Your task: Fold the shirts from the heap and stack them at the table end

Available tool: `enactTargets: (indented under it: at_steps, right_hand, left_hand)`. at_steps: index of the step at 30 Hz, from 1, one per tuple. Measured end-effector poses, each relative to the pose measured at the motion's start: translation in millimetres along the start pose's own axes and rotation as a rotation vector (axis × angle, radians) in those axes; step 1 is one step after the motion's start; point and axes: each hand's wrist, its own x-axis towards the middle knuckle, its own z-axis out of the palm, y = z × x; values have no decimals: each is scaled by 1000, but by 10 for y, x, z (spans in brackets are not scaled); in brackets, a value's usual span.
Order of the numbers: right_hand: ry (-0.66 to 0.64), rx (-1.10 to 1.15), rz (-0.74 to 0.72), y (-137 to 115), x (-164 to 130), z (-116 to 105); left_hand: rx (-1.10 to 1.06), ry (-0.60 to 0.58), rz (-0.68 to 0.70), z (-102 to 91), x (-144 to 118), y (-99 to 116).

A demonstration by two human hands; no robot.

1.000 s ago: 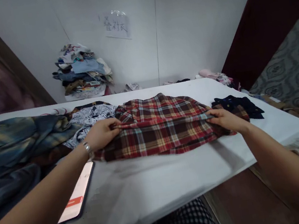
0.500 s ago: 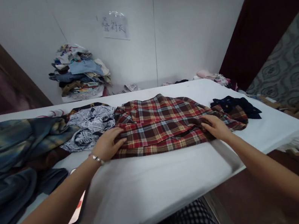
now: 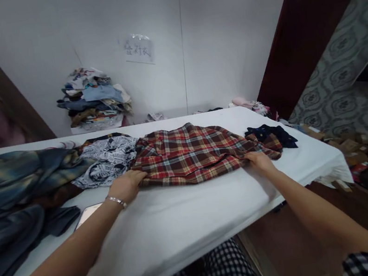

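A red and brown plaid shirt [image 3: 189, 151] lies partly folded across the white-covered table, its near edge running between my two hands. At the shirt's near left corner, my left hand [image 3: 126, 185] is closed on the fabric, a bracelet on its wrist. My right hand [image 3: 259, 161] pinches the near edge toward the right end, beside the sleeve. A black and white printed garment [image 3: 106, 158] touches the shirt on the left. To its right, a dark navy garment [image 3: 277, 134] lies partly under the plaid sleeve.
Dark shirts [image 3: 17, 177] are heaped on the table's left side, with a phone [image 3: 89, 213] partly hidden behind my left forearm. A tall stack of clothes [image 3: 94, 98] stands by the wall under a paper sign [image 3: 139, 50]. Cardboard boxes [image 3: 359, 151] sit at the right.
Both hands have gone from lying on the shirt with fingers spread to gripping its near edge. The camera view has shifted, so the scene sits slightly lower and further left.
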Motion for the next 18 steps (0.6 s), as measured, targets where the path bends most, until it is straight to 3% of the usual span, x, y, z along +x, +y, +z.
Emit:
enactTargets:
  at_steps: [3,6,10,14,16,18]
  right_hand:
    - [71,29,-86,130,-217,-63]
    - [45,138,-150,269,-524,40]
    - [80,254,-65,223,-660,126]
    - [143,389,-36,-246,-391,-41]
    - [84,445,-83,-561,-207,-95]
    - [-53,435,-124,-835,-57,-61]
  left_hand:
    - [5,48,35,-130,-328,95]
    - [-61,-65,73,-80,-707,253]
    - [-132,-157,42,-25,-930,392]
    - [-278,-165,13,-211,-725,417]
    - [-327,-95,27,-276,-475,424]
    - [-300,-5,64,-262,-163,421]
